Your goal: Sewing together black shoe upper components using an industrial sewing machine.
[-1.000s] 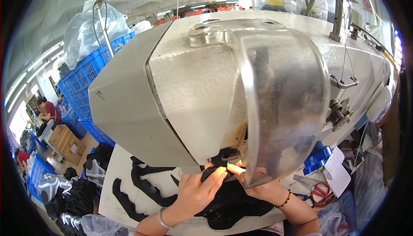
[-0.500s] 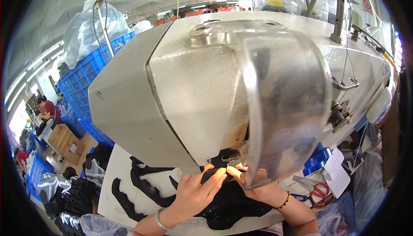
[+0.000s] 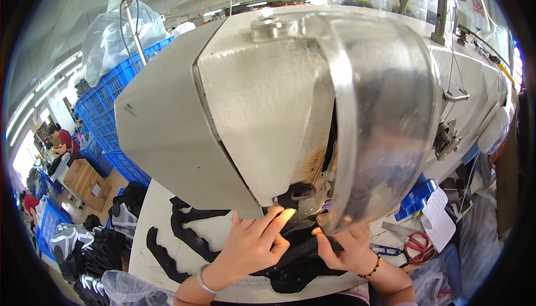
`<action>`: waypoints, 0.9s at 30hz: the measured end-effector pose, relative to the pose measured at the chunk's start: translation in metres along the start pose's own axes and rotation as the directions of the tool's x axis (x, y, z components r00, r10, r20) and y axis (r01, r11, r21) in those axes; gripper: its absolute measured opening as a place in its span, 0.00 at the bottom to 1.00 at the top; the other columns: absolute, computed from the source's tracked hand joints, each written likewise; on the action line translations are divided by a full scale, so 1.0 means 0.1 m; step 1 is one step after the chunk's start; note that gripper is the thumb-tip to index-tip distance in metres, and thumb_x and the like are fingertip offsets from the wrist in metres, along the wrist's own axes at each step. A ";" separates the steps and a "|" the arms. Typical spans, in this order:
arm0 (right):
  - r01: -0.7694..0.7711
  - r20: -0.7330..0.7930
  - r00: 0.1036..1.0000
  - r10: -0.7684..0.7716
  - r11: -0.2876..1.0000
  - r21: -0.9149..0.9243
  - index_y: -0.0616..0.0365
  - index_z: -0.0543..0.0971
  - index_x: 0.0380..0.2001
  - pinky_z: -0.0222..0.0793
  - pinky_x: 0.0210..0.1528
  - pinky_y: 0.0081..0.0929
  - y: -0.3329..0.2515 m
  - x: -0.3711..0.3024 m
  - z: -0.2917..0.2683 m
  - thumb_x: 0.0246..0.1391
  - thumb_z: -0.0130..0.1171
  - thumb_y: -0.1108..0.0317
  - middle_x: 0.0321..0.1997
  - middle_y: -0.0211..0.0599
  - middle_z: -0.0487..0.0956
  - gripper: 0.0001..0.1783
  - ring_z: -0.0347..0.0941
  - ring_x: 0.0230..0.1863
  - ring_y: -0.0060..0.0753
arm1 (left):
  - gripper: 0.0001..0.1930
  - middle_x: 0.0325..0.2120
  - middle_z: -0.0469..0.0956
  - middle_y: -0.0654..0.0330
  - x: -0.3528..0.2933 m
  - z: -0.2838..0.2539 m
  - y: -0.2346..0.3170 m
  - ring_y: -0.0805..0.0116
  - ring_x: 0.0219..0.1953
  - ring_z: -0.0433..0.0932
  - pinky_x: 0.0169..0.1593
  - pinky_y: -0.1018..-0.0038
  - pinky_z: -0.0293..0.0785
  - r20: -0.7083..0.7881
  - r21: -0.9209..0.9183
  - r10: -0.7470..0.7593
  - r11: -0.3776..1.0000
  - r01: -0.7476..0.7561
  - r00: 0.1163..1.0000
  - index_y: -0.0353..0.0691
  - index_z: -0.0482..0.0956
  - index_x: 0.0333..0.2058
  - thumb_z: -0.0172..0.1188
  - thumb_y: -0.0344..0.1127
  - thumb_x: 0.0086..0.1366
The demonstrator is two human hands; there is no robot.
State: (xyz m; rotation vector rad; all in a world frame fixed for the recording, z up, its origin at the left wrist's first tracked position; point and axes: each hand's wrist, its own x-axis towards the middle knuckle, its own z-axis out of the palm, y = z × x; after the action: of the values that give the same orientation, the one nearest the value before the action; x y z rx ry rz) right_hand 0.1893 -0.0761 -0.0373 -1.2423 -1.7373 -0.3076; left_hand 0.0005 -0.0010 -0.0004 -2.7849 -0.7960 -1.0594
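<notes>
The black fabric (image 3: pixel 287 279) lies on the tabletop (image 3: pixel 226 227), below the head of the sewing machine (image 3: pixel 251 105) and under both hands. The left hand (image 3: pixel 250 246) is at the left of the fabric, its fingers extended toward the presser area; whether they grip cannot be told. The right hand (image 3: pixel 352 253) holds the fabric's right side between thumb and fingers, partly behind the clear shield (image 3: pixel 391 111). Black strips (image 3: pixel 191 240) lie left of the left hand. Right of the right hand lie the blue snips (image 3: pixel 385 249) and the red-handled scissors (image 3: pixel 416 247), near a paper sheet (image 3: pixel 438 218).
</notes>
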 end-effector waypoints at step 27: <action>-0.705 0.657 0.705 0.267 0.159 0.691 0.64 0.77 0.24 0.64 0.18 0.13 -0.18 0.13 0.52 0.61 0.51 0.64 0.24 0.43 0.81 0.16 0.70 0.16 0.18 | 0.23 0.44 0.75 0.61 0.01 -0.26 -0.28 0.69 0.36 0.76 0.39 0.76 0.75 0.090 -0.013 0.278 0.960 -0.278 0.956 0.34 0.76 0.43 0.57 0.27 0.43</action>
State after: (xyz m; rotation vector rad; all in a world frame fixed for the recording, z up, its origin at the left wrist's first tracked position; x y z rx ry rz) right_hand 0.1460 -0.0423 -0.0487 -0.8793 -1.2334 1.3331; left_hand -0.0276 0.0176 0.0165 -2.8513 -0.3911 -0.8883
